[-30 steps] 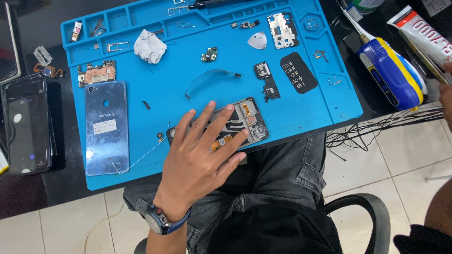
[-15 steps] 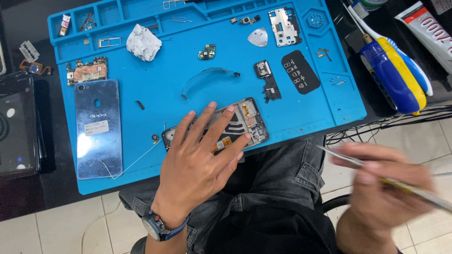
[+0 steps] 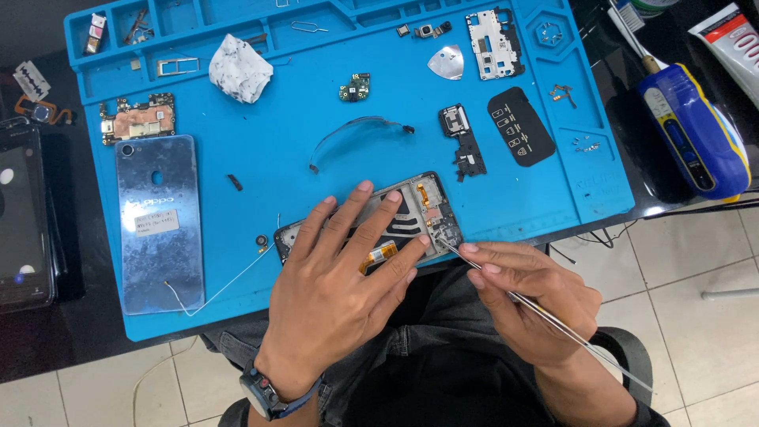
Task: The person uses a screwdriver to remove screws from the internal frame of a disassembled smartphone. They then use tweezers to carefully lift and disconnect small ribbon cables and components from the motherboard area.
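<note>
An opened phone frame (image 3: pixel 423 207) lies at the front edge of the blue work mat (image 3: pixel 332 119). My left hand (image 3: pixel 340 285) rests flat on it with fingers spread, covering most of it. My right hand (image 3: pixel 526 304) holds thin metal tweezers (image 3: pixel 553 320), whose tip touches the frame's right end near a small connector. An orange flex strip (image 3: pixel 379 255) shows between my left fingers.
On the mat lie a blue back cover (image 3: pixel 158 221), a circuit board (image 3: pixel 136 119), a crumpled white tissue (image 3: pixel 239 69), a black cable (image 3: pixel 356 133), a dark oval piece (image 3: pixel 520 125) and small parts. A blue and yellow tool (image 3: pixel 696 138) lies at right, a dark phone (image 3: pixel 24 221) at left.
My right hand has come in from the lower right with the tweezers and brought their tip to the phone frame. My left hand has stayed pressed on the frame.
</note>
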